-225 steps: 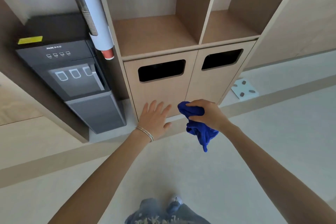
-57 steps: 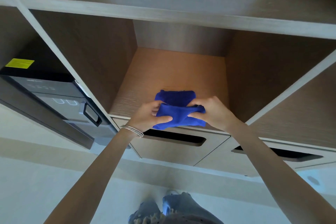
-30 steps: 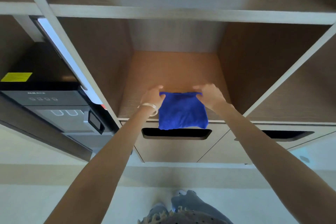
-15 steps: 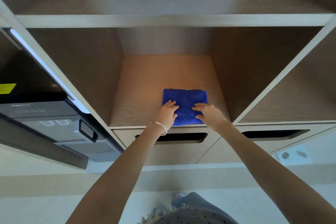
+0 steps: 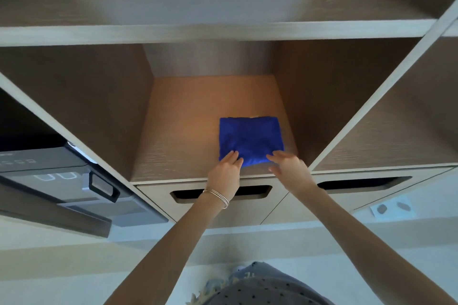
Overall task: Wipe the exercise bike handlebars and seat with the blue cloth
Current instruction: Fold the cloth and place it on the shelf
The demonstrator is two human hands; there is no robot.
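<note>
Blue cloth (image 5: 250,141) folded on shelf (image 5: 188,116), mid-frame. Left hand (image 5: 226,172), right hand (image 5: 288,168) flat-fingered at its near edge, gripping nothing. Likely stowing; next: lift clear, no drag.

The cloth (image 5: 250,140) lay flat on the floor of the middle shelf compartment (image 5: 188,119), close to its right wall and near the front edge. The left hand (image 5: 226,173) rested its fingers on the cloth's near left corner, and the right hand (image 5: 290,168) was at its near right corner. Under the compartment two slotted doors (image 5: 158,203) stood side by side, with a water dispenser (image 5: 49,168) left of the shelving and a sheet (image 5: 391,209) on the ground to the right.
</note>
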